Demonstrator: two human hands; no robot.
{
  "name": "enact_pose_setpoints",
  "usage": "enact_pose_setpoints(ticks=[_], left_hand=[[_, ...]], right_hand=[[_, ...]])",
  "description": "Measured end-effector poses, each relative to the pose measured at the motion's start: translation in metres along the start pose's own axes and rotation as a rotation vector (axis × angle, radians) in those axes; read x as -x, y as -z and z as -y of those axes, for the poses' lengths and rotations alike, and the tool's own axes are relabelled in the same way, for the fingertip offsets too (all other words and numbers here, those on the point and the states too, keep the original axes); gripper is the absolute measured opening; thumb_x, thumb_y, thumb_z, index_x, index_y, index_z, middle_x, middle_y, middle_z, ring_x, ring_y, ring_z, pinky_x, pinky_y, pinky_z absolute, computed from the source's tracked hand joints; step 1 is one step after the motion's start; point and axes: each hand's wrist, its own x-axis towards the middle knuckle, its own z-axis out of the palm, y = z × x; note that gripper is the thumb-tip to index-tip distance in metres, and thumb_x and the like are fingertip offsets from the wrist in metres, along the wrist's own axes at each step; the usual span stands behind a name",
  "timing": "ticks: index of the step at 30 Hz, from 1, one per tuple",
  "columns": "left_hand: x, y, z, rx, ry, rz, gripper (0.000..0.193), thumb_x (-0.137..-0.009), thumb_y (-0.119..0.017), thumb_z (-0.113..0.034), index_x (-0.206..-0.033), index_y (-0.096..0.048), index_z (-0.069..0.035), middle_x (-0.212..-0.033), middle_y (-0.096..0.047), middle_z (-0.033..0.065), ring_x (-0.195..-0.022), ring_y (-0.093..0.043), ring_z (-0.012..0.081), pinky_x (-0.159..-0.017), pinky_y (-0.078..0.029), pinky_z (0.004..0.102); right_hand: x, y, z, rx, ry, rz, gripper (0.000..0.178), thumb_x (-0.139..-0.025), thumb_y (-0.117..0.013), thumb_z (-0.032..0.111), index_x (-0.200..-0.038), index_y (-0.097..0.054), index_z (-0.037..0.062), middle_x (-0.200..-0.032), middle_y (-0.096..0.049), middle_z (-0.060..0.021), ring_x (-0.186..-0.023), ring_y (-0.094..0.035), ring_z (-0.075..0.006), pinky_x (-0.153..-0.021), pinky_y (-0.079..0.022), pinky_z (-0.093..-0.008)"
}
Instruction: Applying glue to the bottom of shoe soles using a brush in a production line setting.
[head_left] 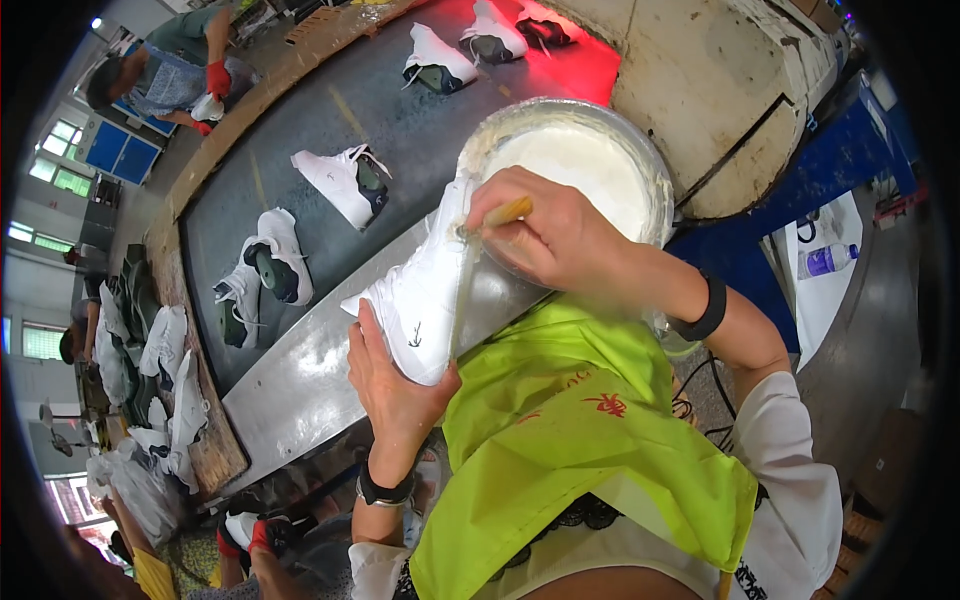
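A white shoe upper (425, 310) with a small dark mark is tilted in front of me, its lower edge turned to the right. My left hand (400, 385) grips one end of it, thumb and fingers on opposite sides. The fingers of my right hand (550, 225) are closed round a brush (508, 212) with a wooden handle. Its bristle end meets the shoe's edge near the far end; the bristles are mostly hidden. Right behind that hand stands a round metal basin (664, 195) of creamy white paste (590, 165).
On the dark belt (270, 185) beyond the metal ledge (290, 405) lie several white shoes (340, 185). Red light falls on its far end. More uppers (187, 410) are piled at left. Two co-workers wear red gloves (218, 78). A bottle (830, 260) is at right.
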Motion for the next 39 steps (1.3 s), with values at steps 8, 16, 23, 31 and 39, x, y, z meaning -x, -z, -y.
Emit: enact_pose_setpoints(ticks=[8, 16, 23, 31, 39], left_hand=[[0.004, 0.004, 0.008, 0.096, 0.057, 0.032, 0.109, -0.056, -0.079, -0.020, -0.145, -0.020, 0.003, -0.133, -0.040, 0.0279, -0.122, -0.042, 0.0429, -0.102, -0.035, 0.0478], [0.008, 0.007, 0.014, 0.355, 0.098, 0.175, 0.110, -0.059, -0.078, -0.017, -0.147, -0.016, 0.005, -0.133, -0.044, 0.0254, -0.123, -0.046, 0.0335, -0.103, -0.036, 0.0380], [0.004, 0.020, 0.013, 0.715, 0.287, 0.329, 0.105, -0.064, -0.077, -0.016, -0.146, -0.017, 0.007, -0.136, -0.044, 0.0227, -0.125, -0.046, 0.0284, -0.104, -0.036, 0.0359], [-0.010, 0.011, 0.015, 1.138, 0.431, 0.389, 0.087, -0.074, -0.070, -0.014, -0.146, -0.024, 0.006, -0.131, -0.050, 0.0174, -0.116, -0.052, 0.0228, -0.099, -0.040, 0.0316], [-0.123, -0.012, 0.064, 1.229, 0.503, 0.431, 0.063, -0.082, -0.065, -0.013, -0.136, -0.040, 0.006, -0.121, -0.059, 0.0154, -0.105, -0.061, 0.0214, -0.090, -0.050, 0.0327]], right_hand=[[0.004, 0.023, -0.011, 0.358, 0.118, 0.188, 0.016, -0.083, -0.061, 0.005, -0.099, -0.057, 0.0009, -0.092, -0.060, -0.0120, -0.091, -0.061, -0.0291, -0.078, -0.049, -0.0368], [0.008, -0.005, -0.009, -0.029, -0.047, -0.074, 0.010, -0.087, -0.058, 0.005, -0.098, -0.057, 0.0032, -0.093, -0.061, -0.0116, -0.088, -0.062, -0.0279, -0.079, -0.049, -0.0347], [0.014, 0.000, 0.011, -0.309, -0.326, 0.116, 0.009, -0.088, -0.057, 0.006, -0.096, -0.059, 0.0022, -0.095, -0.060, -0.0118, -0.084, -0.062, -0.0262, -0.078, -0.048, -0.0333], [0.035, -0.048, -0.024, 0.099, 0.035, -0.304, 0.009, -0.088, -0.057, 0.000, -0.096, -0.059, 0.0032, -0.098, -0.061, -0.0106, -0.087, -0.061, -0.0273, -0.079, -0.050, -0.0321], [0.018, -0.031, -0.015, -0.319, -0.270, -0.244, 0.016, -0.090, -0.059, 0.002, -0.106, -0.057, 0.0022, -0.098, -0.060, -0.0099, -0.090, -0.061, -0.0211, -0.080, -0.048, -0.0313]])
